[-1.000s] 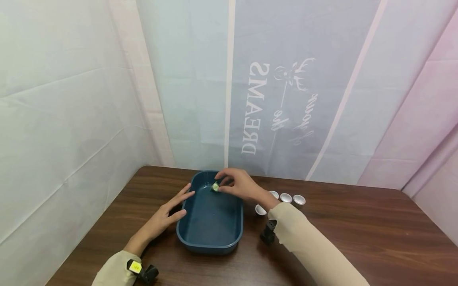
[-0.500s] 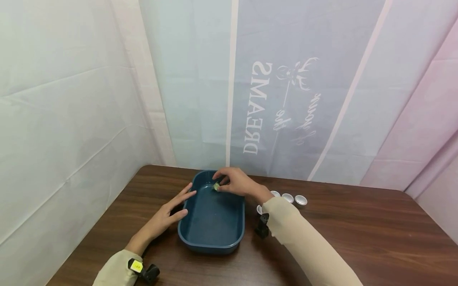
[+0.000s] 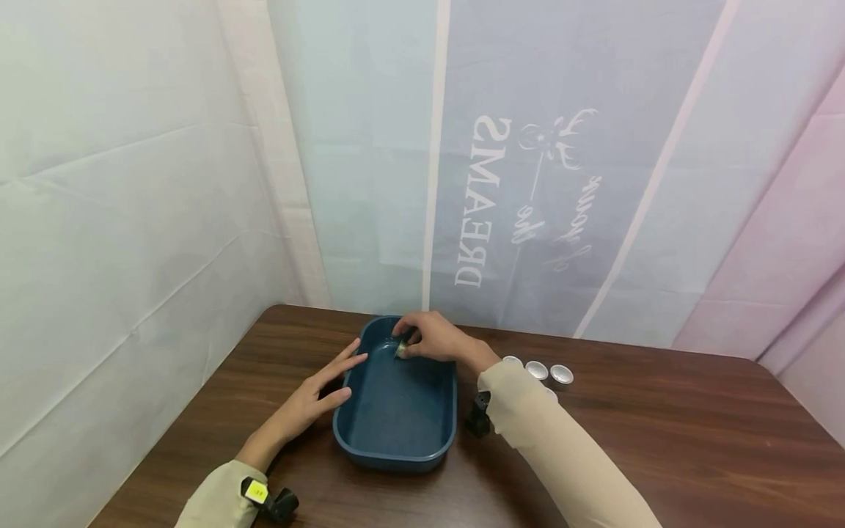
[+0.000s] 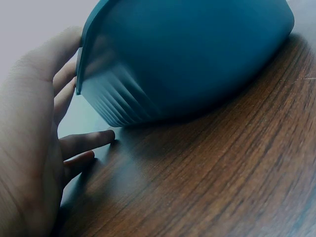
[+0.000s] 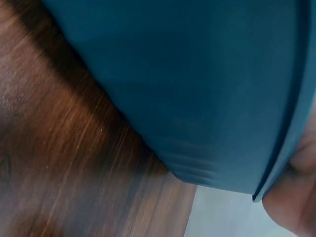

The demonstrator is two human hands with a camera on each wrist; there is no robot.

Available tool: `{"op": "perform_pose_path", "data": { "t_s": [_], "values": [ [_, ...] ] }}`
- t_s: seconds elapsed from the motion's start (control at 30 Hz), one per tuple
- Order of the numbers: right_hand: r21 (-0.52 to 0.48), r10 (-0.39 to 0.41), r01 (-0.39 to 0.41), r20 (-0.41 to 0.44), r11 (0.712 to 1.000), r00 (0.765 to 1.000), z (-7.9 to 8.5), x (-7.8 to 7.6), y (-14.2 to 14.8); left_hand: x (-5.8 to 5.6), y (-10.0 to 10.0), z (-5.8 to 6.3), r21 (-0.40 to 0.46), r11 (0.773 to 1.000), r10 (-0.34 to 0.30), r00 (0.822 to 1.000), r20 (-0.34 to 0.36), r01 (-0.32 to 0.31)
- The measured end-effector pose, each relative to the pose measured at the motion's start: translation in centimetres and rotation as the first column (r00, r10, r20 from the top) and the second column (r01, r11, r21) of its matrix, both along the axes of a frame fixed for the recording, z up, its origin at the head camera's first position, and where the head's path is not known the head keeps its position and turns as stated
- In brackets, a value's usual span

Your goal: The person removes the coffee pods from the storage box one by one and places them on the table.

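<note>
A dark blue rectangular basin (image 3: 396,418) stands on the wooden table. My left hand (image 3: 305,402) rests at its left rim with fairly straight fingers. The left wrist view shows the thumb (image 4: 59,52) against the basin's rim. Inside the far end of the basin, my right hand (image 3: 439,339) pinches a small pale-green piece (image 3: 400,350) between thumb and fingers, close to the basin's floor. What kind of thing it is cannot be made out, since the fingers cover much of it. In the right wrist view the basin wall (image 5: 187,98) hides most of that hand.
Several small, round, silvery-white cups (image 3: 561,375) sit on the table (image 3: 660,425) right of the basin, partly behind the right sleeve (image 3: 548,433). A printed cloth backdrop (image 3: 370,220) hangs beyond the table's far edge.
The right hand has shifted slightly left over the basin, and the green piece has turned so less of its pale face shows. The left hand stays at the rim.
</note>
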State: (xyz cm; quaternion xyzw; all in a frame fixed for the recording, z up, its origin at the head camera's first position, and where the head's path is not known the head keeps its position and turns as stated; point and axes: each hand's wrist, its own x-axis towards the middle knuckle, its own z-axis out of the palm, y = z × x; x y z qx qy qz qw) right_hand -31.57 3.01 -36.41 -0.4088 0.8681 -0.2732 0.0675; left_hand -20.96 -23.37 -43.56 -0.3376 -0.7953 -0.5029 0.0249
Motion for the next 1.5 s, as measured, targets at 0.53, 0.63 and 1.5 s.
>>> {"op": "perform_pose_path", "data": {
  "t_s": [0.53,0.63,1.5],
  "values": [
    [0.132,0.131,-0.14,0.075,0.981,0.989,-0.1,0.5,-0.7,0.0,0.1,0.0,0.0,1.0,0.009,1.0,0.014,-0.009],
    [0.133,0.148,-0.162,0.105,0.978,0.983,-0.1,0.6,-0.9,0.0,0.1,0.0,-0.004,1.0,0.005,1.0,0.01,-0.005],
    [0.167,0.187,-0.213,0.16,0.963,0.969,-0.6,0.8,-1.3,0.0,0.0,0.0,-0.007,1.0,0.011,1.0,0.016,-0.01]
  ]
}}
